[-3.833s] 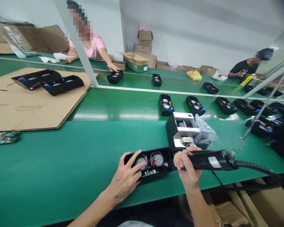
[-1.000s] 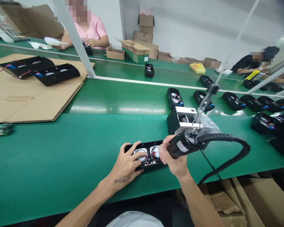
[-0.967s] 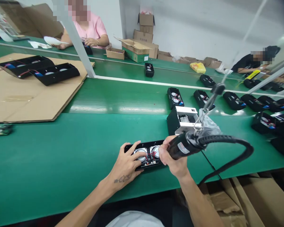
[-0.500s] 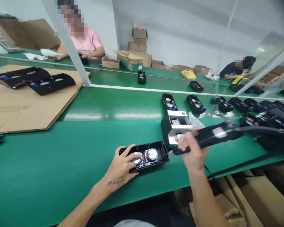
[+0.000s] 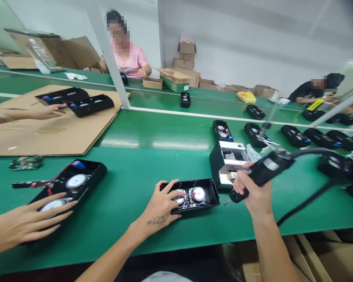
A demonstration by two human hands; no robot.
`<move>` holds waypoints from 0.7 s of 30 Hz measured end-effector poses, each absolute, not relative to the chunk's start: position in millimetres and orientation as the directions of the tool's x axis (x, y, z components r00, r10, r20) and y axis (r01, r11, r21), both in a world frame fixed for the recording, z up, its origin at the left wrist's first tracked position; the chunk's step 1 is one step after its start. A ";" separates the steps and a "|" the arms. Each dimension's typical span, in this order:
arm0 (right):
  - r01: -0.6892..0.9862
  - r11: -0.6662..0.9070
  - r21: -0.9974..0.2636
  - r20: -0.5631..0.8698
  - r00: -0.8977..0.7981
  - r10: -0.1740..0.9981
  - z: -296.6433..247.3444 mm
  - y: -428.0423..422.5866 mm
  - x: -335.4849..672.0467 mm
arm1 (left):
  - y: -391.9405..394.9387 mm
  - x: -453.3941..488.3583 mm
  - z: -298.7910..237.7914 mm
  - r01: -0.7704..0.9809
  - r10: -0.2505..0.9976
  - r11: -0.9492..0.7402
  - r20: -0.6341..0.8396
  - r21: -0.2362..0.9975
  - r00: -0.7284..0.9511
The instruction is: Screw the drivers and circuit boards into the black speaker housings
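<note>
A black open speaker housing (image 5: 194, 194) with two round drivers and red wires lies on the green table near its front edge. My left hand (image 5: 161, 205) rests on its left end, fingers spread over the left driver. My right hand (image 5: 250, 192) grips a black electric screwdriver (image 5: 263, 172) with a thick cable, its tip pointing down-left just right of the housing and clear of it. Behind the housing stands a small black and white screw feeder box (image 5: 228, 162).
A co-worker's hand (image 5: 26, 223) lies on a larger open speaker housing (image 5: 72, 184) at the left. Cardboard sheet (image 5: 47, 133) holds more housings. Several black housings (image 5: 295, 135) line the belt at right. Two people sit at the far side. Boxes stand below the table edge.
My right hand pulled the screwdriver off the housing and out to the right. A co-worker's hand with a larger housing has come into view at the left.
</note>
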State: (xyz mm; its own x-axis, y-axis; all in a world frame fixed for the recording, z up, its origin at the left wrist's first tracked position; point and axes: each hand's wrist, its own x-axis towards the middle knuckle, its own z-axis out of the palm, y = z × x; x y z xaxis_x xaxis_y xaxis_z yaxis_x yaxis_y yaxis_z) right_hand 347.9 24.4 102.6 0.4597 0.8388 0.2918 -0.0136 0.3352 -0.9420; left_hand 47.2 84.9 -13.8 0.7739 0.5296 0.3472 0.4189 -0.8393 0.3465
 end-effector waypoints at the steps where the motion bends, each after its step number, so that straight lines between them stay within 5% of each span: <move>1: -0.077 0.372 -0.925 0.304 0.439 0.846 106.8 17.7 335.0 | 84.0 47.1 -13.0 0.423 0.531 -0.838 0.336 0.345 0.778; 8: -0.327 0.486 -0.810 0.409 0.279 0.869 101.3 12.2 244.3 | 80.2 45.8 -12.6 0.438 0.531 -0.838 0.305 0.325 0.791; 21: -0.230 0.420 -0.878 0.396 0.147 0.907 62.8 30.5 214.0 | 77.2 49.0 -12.1 0.451 0.537 -0.837 0.306 0.311 0.786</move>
